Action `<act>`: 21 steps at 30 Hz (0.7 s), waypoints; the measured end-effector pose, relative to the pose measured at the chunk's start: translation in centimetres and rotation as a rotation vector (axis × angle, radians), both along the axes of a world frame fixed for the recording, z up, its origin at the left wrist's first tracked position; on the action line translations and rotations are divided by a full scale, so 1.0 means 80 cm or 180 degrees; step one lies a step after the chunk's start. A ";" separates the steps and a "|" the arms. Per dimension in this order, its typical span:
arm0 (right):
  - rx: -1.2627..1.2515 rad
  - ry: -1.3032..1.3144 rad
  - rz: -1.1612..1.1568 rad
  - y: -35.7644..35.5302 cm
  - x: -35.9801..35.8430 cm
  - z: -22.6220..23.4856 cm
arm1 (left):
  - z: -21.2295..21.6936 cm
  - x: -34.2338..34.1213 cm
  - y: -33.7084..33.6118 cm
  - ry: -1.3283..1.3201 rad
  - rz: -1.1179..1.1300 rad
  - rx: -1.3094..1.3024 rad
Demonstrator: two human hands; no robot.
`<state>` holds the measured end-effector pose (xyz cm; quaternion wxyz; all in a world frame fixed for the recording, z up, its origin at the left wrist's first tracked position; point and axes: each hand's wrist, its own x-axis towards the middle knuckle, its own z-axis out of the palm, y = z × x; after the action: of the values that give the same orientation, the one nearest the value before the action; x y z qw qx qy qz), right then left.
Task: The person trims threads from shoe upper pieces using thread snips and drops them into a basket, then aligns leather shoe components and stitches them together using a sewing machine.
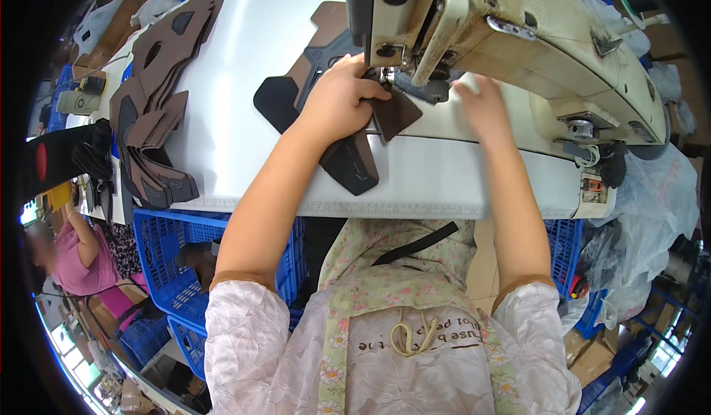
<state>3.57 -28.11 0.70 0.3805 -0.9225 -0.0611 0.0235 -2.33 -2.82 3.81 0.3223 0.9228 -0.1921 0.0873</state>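
Note:
My left hand is curled over a flat piece of dark brown and black sheet material at the sewing machine's needle area. Its thumb and fingers are closed on the material close to the presser foot. The piece has several lobes; one black lobe points left and another hangs toward the table's front edge. My right hand is on the other side of the machine head, beneath its arm. It is smeared by motion and its fingertips are partly hidden, so its grip is unclear.
A large cream sewing machine arches over the white table. Stacks of similar brown cut pieces lie at the left. Blue crates stand below the table's left part. Clear plastic bags hang at the right. Another person sits far left.

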 end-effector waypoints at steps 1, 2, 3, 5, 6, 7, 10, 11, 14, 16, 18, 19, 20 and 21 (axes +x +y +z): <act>0.0927 0.0094 -0.0226 -0.012 0.013 -0.003 | 0.003 0.001 -0.001 0.0062 0.0010 -0.0001; 0.1856 0.0181 -0.0440 -0.022 0.024 -0.008 | 0.002 0.004 0.000 0.0030 -0.0018 -0.0008; 0.1857 0.0167 -0.0437 -0.017 0.027 0.002 | 0.000 0.002 0.003 0.0017 -0.0048 -0.0022; 0.4118 0.0403 -0.0703 -0.006 0.035 0.022 | -0.002 -0.001 0.008 0.0145 0.0004 -0.0008; 0.4114 0.0366 -0.0699 -0.012 0.047 0.018 | 0.000 0.000 0.007 0.0115 -0.0014 -0.0015; 0.4337 0.0315 -0.0810 -0.022 0.069 0.009 | -0.001 0.004 0.005 0.0041 -0.0101 -0.0099; 0.4148 0.0095 -0.0762 -0.037 0.083 -0.002 | -0.008 0.010 0.010 -0.0080 -0.0215 -0.0253; 0.3722 -0.0076 -0.0644 -0.039 0.084 -0.003 | -0.012 0.013 0.015 -0.0065 -0.0318 -0.0218; 0.2419 -0.0607 -0.0343 -0.045 0.080 -0.004 | -0.010 0.016 0.020 -0.0061 -0.0448 -0.0236; 0.1533 -0.0945 -0.0148 -0.049 0.076 -0.004 | -0.009 0.017 0.021 -0.0013 -0.0536 -0.0291; 0.0627 -0.1255 0.0028 -0.052 0.073 -0.004 | -0.009 0.018 0.024 -0.0068 -0.0530 -0.0302; 0.0167 -0.1398 0.0110 -0.053 0.072 -0.004 | -0.009 0.020 0.026 -0.0098 -0.0583 -0.0268; -0.0294 -0.1533 0.0189 -0.056 0.069 -0.004 | -0.010 0.022 0.027 -0.0126 -0.0640 -0.0233; -0.0752 -0.1653 0.0265 -0.057 0.066 -0.004 | -0.009 0.022 0.028 -0.0121 -0.0640 -0.0241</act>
<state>8.83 -32.66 0.39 0.2407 -0.9323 -0.1911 -0.1909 -0.53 -0.59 3.13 0.3605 0.8842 -0.2863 0.0792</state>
